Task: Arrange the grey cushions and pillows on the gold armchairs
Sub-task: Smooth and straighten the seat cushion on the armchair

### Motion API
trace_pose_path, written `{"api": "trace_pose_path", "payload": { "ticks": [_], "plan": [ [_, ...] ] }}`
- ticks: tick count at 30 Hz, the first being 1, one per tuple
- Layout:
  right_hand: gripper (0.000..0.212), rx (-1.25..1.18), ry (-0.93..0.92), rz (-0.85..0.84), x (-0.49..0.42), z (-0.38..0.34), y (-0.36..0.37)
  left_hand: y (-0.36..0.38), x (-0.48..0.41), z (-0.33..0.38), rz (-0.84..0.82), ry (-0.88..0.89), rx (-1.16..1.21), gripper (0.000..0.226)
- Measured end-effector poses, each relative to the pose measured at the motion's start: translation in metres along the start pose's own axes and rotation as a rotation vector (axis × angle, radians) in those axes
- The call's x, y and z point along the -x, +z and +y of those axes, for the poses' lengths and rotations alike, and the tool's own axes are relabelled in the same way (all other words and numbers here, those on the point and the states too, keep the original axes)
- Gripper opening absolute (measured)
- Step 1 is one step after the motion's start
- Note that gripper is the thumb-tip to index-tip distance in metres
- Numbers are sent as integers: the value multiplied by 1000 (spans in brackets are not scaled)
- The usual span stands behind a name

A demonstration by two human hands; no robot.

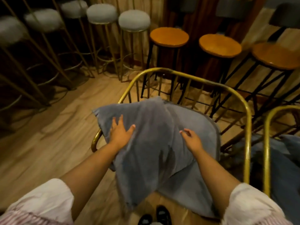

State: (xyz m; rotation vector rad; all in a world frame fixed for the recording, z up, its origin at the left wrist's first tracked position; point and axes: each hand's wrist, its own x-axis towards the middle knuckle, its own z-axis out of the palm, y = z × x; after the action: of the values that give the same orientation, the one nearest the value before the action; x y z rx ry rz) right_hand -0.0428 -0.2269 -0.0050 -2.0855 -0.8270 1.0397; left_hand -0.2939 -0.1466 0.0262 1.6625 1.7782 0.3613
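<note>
We read this as a bar or café interior, dimly lit. A row of tall gold-legged bar stools [134, 21] with grey padded round seats lines the back left, beside three wooden-topped stools [169, 37] on black metal legs. Behind them runs wood panelling [194, 21], which may be a counter front; we cannot tell. Gold-framed armchairs [191, 78] with grey cushions [154, 135] stand on a wood-look floor [48, 127]. So much matching seating suggests a commercial venue.

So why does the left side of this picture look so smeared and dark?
Head view: dim, warm light; the grey stools at far left are smeared by motion blur and sit in shadow; the pillow and both hands, left and right, are sharper; the wide lens bows the chair frame.
</note>
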Motion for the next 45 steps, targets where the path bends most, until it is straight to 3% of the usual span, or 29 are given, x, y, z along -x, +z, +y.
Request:
{"api": "trace_pose_path", "payload": {
  "ticks": [8,11,12,14,16,20,24,28,33,36,40,43,45],
  "plan": [
    [71,181,78,-141,-123,22,52,41,-41,-69,314,-165,298,84],
    [64,142,62,-206,-162,30,70,66,-49,-83,469,-141,385,85],
    [68,130,65,-210,-174,35,74,75,-53,-91,487,-149,416,86],
    [97,102,79,-207,-192,44,78,90,-56,-108,481,-124,482,87],
    [105,28,111,-215,-197,55,79,99,-51,-128,424,-46,517,91],
    [61,-186,249,-281,-188,70,76,107,-38,-154,258,-78,504,97],
    [92,-239,245,-280,-180,67,61,103,-39,-137,230,-130,589,90],
    [103,-292,195,-123,-148,61,34,89,-41,-112,181,-86,657,83],
    [105,-387,246,51,-109,89,-9,72,-66,-70,-63,-55,539,74],
    [91,-456,264,137,-88,104,-26,72,-86,-47,-200,-56,449,73],
    [114,-533,323,281,-71,130,-28,90,-107,-19,-282,-53,337,69],
    [92,-556,383,426,-71,150,-21,112,-125,-9,-299,-43,142,68],
    [92,-555,432,427,-74,162,-13,131,-135,-13,-398,-81,29,74]
  ]
}}
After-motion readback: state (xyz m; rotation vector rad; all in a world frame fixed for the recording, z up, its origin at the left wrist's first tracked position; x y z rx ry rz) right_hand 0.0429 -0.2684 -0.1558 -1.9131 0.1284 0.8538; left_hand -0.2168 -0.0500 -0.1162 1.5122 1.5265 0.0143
